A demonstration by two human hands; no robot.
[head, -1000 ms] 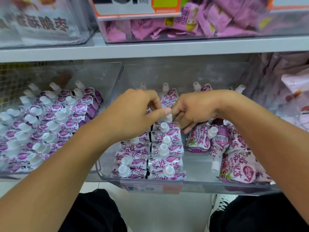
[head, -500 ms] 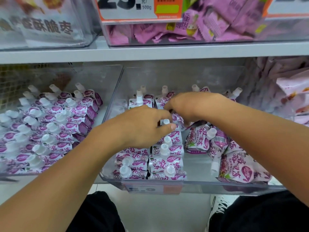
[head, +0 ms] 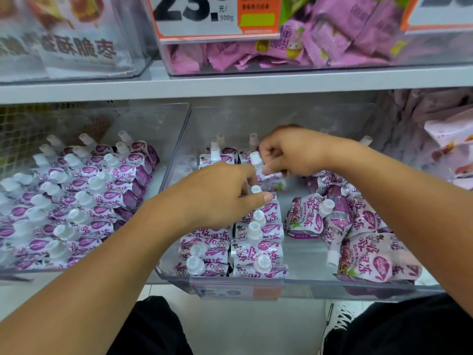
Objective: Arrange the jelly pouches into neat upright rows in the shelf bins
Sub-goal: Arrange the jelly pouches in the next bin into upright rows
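In the middle clear bin (head: 302,285), the right hand (head: 297,152) pinches a jelly pouch (head: 271,179) just below its white cap, fingers curled round it, near the bin's back wall and tilted. The left hand (head: 217,196) rests on the upright rows (head: 256,242) along the bin's left side, its fingers curled around a cap. Loose pouches (head: 358,231) lie jumbled toward the bin's right side, and the left bin (head: 179,129) holds rows of its own.
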